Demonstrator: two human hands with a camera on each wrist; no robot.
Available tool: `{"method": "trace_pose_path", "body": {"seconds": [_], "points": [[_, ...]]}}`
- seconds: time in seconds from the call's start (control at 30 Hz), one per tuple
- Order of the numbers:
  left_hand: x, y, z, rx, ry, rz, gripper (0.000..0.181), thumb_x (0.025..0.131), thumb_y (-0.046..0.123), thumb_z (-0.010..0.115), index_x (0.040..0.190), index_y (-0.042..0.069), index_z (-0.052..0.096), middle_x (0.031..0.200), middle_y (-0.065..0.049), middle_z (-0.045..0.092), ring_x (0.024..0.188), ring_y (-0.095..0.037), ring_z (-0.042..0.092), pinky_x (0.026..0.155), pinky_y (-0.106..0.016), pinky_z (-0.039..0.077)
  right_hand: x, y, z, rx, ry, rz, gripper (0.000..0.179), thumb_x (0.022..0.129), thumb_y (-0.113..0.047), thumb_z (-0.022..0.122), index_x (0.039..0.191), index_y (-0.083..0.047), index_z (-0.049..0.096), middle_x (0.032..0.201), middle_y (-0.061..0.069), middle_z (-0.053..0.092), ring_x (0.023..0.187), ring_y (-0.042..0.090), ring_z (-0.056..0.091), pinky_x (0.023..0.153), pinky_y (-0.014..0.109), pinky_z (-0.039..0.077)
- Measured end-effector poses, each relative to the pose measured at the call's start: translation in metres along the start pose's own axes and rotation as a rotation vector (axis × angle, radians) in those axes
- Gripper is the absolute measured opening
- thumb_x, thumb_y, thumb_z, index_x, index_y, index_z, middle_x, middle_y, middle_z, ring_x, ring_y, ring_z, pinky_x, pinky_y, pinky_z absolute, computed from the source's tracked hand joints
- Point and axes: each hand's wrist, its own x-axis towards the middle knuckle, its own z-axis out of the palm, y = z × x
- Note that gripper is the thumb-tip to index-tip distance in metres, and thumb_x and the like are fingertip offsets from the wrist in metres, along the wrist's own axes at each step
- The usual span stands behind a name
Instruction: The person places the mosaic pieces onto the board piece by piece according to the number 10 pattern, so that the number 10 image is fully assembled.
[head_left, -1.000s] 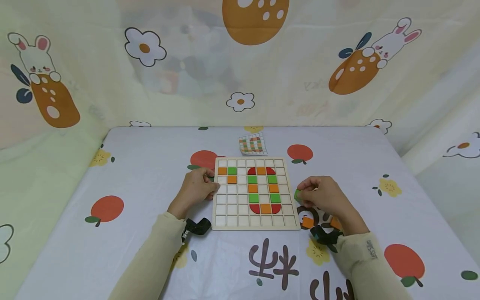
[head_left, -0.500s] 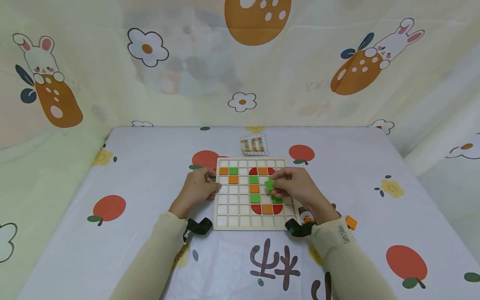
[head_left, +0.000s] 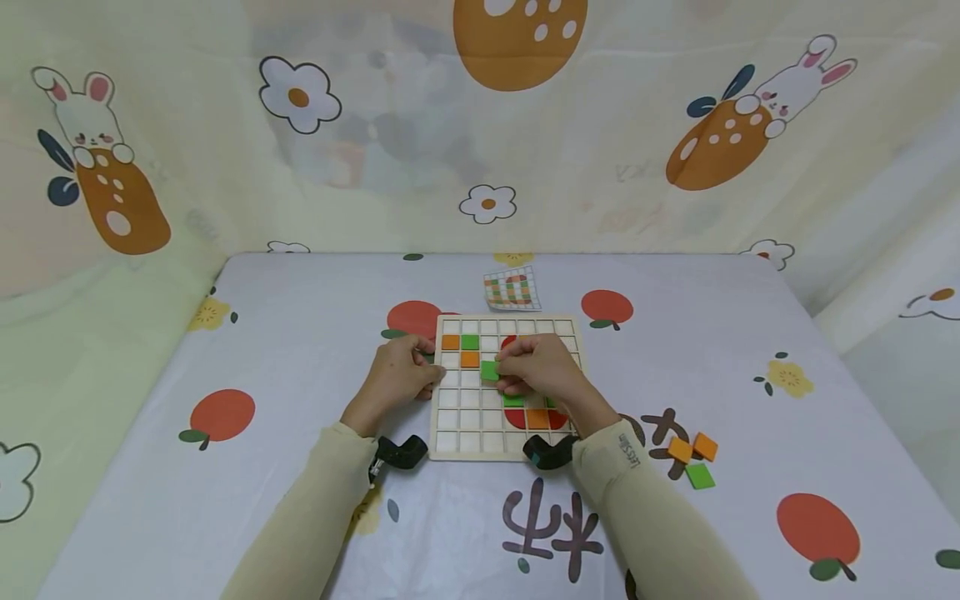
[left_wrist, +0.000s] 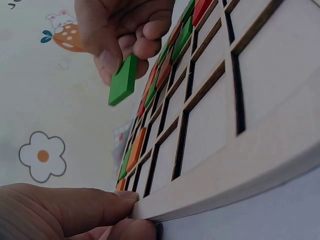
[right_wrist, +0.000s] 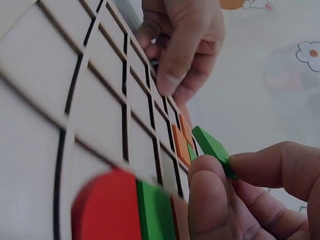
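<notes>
A wooden grid board (head_left: 457, 419) lies on the table with orange, green and red tiles set in some of its cells. My right hand (head_left: 542, 367) pinches a green square tile (head_left: 489, 371) between thumb and fingers, over the left middle of the board. In the left wrist view that green tile (left_wrist: 123, 80) hangs tilted above the grid. My left hand (head_left: 397, 371) grips the board's left edge, thumb on top of the frame, as the left wrist view also shows. The right hand hides part of the tile ring on the board's right half.
Two orange tiles (head_left: 692, 448) and a green tile (head_left: 700, 477) lie loose on the cloth right of the board. Behind the board rests a small pattern card (head_left: 512, 288). A printed curtain (head_left: 405, 167) hangs at the table's back edge.
My right hand has carried the green tile leftward from beside the board's right edge to over its left middle. The loose tiles at right have come into view. The left hand keeps its place.
</notes>
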Motion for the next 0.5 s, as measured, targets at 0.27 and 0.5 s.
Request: {"method": "trace_pose_path", "body": {"seconds": [0.27,0.5], "points": [[0.0,0.001,0.001,0.01,0.001,-0.001,0.033,0.09,0.007,0.08,0.118,-0.003,0.065,0.081,-0.009,0.065,0.056,-0.014,0.067,0.055,-0.025,0.057,0.008,-0.004,0.017,0.015,-0.005,0.042,0.012,0.095,-0.008,0.075,0.104,0.001,0.073,0.082,0.012,0.073,0.063,0.017,0.071,0.061,0.026,0.061],[0.001,0.0,0.001,-0.015,-0.001,-0.017,0.033,0.09,0.007,0.08,0.117,-0.002,0.065,0.083,-0.009,0.063,0.057,-0.014,0.067,0.055,-0.025,0.058,0.01,-0.007,0.024,-0.036,-0.017,0.018,0.01,0.095,-0.006,0.074,0.103,0.001,0.074,0.083,0.013,0.073,0.061,0.016,0.071,0.061,0.027,0.062]]}}
